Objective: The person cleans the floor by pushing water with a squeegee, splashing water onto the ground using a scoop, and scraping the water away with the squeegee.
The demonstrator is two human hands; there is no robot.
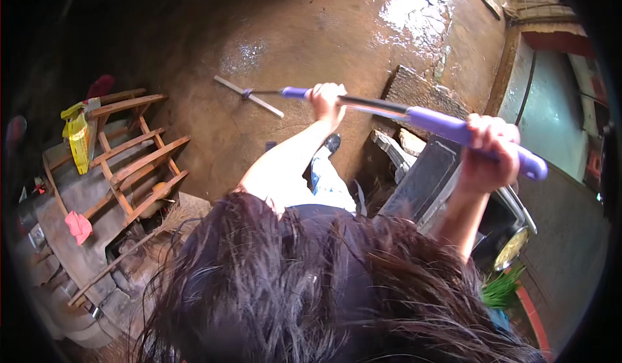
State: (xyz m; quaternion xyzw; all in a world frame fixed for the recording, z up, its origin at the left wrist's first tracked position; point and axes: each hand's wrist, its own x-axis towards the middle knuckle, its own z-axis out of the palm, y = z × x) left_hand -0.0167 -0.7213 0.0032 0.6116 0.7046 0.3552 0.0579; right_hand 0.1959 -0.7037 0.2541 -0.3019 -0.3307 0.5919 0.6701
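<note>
My left hand [329, 103] is wrapped around the lower part of a long pole [374, 104] with purple grips and a dark middle section. Further up, my right hand [488, 156] grips the thick purple upper handle, whose rounded end sticks out past the fist. The pole slants down and away to the left. At its far end is a narrow, pale crossbar head [265, 104], like a floor squeegee or flat mop, low over the wet brown floor [291, 47]. Whether the whole head touches the floor I cannot tell.
To the left, a slatted wooden frame [146, 156] carries a yellow packet [79, 142]; a pink cloth [78, 227] and a straw broom [124, 256] lie nearby. Rough stone slabs [425, 93] and a grey block [423, 176] stand right. Green stalks [501, 287] are near a round pan [512, 248].
</note>
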